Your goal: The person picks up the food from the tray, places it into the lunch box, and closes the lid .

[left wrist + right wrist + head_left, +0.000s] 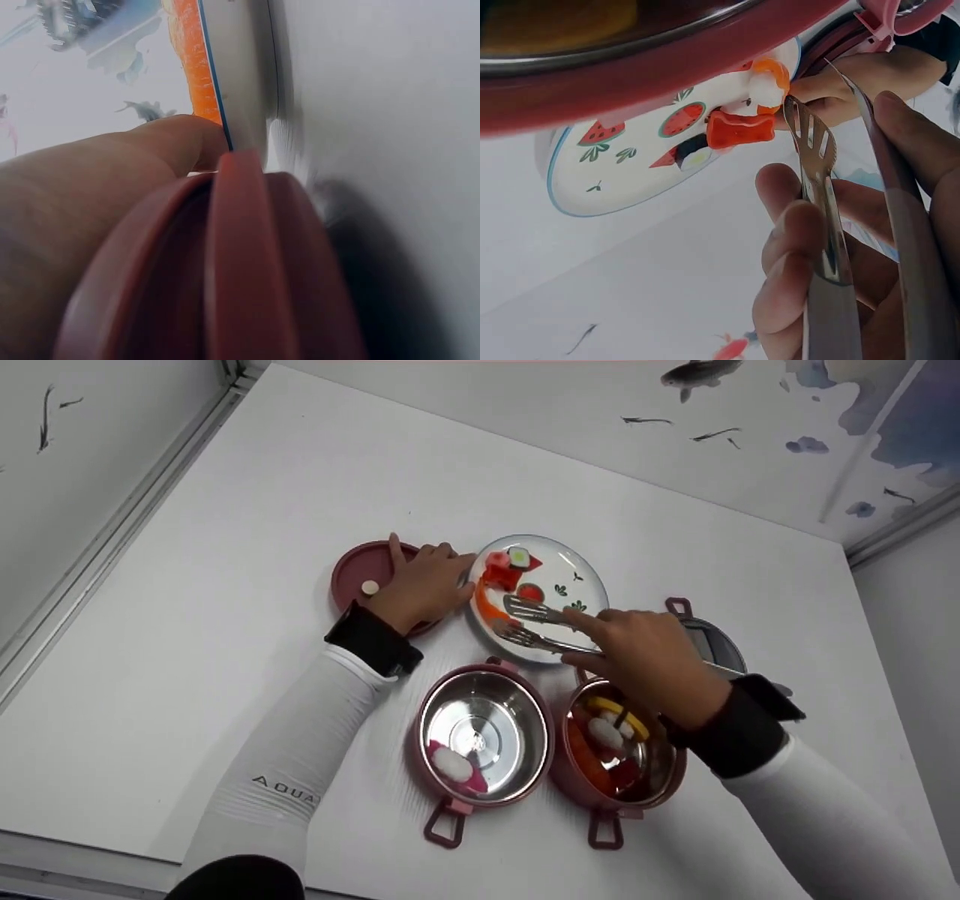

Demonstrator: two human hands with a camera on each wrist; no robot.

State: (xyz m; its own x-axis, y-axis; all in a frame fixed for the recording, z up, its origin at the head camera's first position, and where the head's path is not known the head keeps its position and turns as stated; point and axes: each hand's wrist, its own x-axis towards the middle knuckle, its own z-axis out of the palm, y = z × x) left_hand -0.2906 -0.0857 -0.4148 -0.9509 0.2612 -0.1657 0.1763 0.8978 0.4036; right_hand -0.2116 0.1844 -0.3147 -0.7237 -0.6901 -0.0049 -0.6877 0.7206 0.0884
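Observation:
My right hand (641,656) grips metal serving tongs (825,187), one arm slotted and the other fork-like in the head view. Their tips stand apart over the plate (555,637), with nothing visible between them. Close to the tips lies a white toy sushi piece with an orange top (769,82). Beside it are a red wavy piece (739,129) and a sushi roll (519,557). My left hand (427,585) reaches across a dark red lid (352,577), thumb and forefinger at the plate's left rim; whether any finger goes under the rim is hidden.
Two pink pots with steel insides stand in front of the plate. The left pot (551,735) holds a white-and-pink piece; the right pot (679,772), under my right wrist, holds several food pieces. Right of the plate lies a grey round lid (724,641), partly covered.

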